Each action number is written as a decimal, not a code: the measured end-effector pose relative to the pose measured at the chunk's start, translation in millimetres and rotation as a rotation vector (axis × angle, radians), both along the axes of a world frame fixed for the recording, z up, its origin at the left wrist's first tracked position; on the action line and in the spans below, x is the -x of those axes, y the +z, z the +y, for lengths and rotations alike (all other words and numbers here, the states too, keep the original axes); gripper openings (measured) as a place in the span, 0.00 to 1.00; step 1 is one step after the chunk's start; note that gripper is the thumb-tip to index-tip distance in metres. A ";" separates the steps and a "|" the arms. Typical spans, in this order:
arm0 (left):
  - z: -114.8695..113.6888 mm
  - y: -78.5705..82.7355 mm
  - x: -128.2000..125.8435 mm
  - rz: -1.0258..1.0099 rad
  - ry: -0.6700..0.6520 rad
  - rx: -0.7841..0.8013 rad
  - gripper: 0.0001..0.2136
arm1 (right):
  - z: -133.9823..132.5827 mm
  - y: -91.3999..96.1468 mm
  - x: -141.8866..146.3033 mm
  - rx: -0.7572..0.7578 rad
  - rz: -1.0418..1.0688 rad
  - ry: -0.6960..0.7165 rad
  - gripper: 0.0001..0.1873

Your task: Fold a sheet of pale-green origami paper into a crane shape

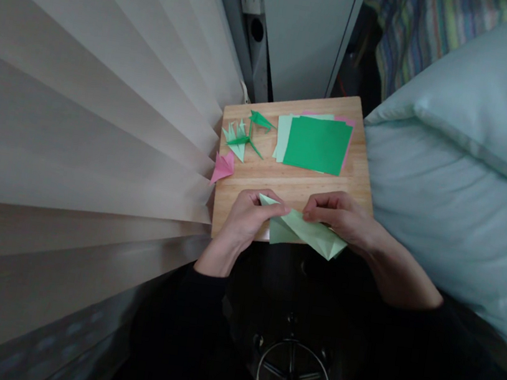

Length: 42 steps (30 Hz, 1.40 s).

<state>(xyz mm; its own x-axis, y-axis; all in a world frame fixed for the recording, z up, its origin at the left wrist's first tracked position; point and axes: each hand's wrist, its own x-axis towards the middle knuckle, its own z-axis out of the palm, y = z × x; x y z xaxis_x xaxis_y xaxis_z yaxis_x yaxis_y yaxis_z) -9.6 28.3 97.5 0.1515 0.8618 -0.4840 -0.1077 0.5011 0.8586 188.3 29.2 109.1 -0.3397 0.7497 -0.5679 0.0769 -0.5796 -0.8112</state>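
Observation:
A light green sheet of origami paper (307,228), partly folded, is held at the front edge of the small wooden table (259,178). My left hand (253,212) pinches its left part between thumb and fingers, and a pale pointed corner sticks up there. On the other side, my right hand (337,214) has thumb and fingertips closed on the paper's upper edge. The paper's folded right end hangs over the table edge, below the right hand. Some of the fingers are hidden behind the paper.
A stack of origami paper (319,144), dark green on top, lies at the table's back right. Folded green paper figures (247,141) and a pink folded figure (223,167) sit at the left. A pleated curtain (101,131) borders the left, pale bedding (448,179) the right.

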 end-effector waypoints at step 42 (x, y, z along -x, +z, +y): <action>7.6 16.4 19.0 -0.033 -0.351 -0.242 0.16 | 4.2 -4.9 -11.0 -0.077 0.065 0.128 0.16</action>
<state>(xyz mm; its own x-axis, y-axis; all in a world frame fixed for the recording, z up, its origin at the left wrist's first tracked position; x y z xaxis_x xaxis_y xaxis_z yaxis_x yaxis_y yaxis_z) -28.7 35.9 113.8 0.4679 0.8435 -0.2638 0.0042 0.2963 0.9551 199.3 33.4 104.2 -0.4694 0.7382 -0.4845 0.0922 -0.5047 -0.8584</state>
